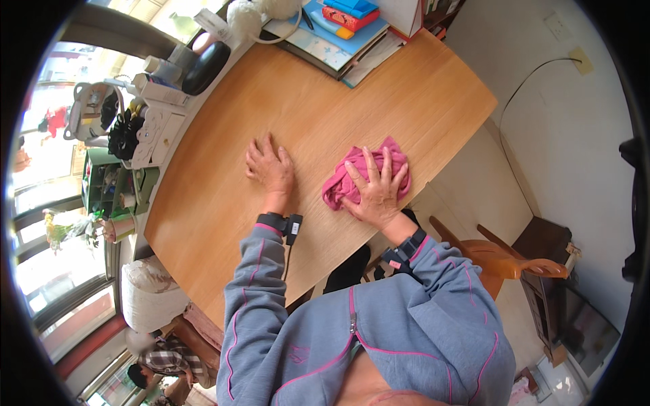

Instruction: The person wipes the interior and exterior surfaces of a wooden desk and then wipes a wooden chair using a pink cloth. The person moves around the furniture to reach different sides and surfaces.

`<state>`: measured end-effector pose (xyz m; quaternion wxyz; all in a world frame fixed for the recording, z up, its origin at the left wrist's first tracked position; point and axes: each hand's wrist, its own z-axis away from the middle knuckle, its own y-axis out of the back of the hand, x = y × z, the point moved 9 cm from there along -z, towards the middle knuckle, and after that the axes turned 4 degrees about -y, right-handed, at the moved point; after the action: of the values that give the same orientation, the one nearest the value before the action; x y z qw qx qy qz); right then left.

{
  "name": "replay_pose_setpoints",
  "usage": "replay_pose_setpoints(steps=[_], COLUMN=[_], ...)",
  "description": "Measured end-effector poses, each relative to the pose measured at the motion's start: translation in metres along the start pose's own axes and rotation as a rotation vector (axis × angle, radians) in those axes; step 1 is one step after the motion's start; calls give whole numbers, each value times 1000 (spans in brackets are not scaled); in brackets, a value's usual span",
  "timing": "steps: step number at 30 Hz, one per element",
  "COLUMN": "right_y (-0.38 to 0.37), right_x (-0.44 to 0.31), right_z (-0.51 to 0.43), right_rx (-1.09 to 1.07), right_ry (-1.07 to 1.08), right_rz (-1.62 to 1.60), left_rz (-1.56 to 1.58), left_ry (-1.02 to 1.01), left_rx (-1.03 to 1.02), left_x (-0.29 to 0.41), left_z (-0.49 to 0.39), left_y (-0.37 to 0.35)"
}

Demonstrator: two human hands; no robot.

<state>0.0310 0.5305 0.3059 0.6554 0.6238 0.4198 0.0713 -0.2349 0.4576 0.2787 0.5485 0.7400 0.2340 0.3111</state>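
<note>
A crumpled pink cloth [337,185] lies near the right edge of the wooden table [213,137]. My right hand [378,195] presses down on it from above, fingers spread over the folds and thumb at the near side. To the left, my left hand [270,165] rests on the tabletop with its fingers bent and apart, holding nothing. Both wrists wear dark straps with small devices.
Books and folders [335,51] with small boxes are stacked at the table's far end, beside a white plush item [249,20]. A windowsill on the left holds a black case [205,68] and green organizer [104,182]. A wooden chair [492,259] stands right; a person [170,363] is lower left.
</note>
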Motion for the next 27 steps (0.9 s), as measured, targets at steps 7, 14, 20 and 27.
replay_pose_setpoints(steps=[7,14,20,27], right_y=[15,77,93,63], right_x=[75,215,264,200], right_z=[-127,-244,-277,-197], right_rx=[100,314,326,125], right_ry=[13,-135,-185,-135], right_rz=[88,237,198,-135], left_rz=[-82,-98,-86,-107], left_ry=[5,-8,-4,-6], left_rx=[37,24,2,36], left_x=[10,17,20,20], left_z=[-2,-4,-6,-4], left_y=[-5,0,2,0])
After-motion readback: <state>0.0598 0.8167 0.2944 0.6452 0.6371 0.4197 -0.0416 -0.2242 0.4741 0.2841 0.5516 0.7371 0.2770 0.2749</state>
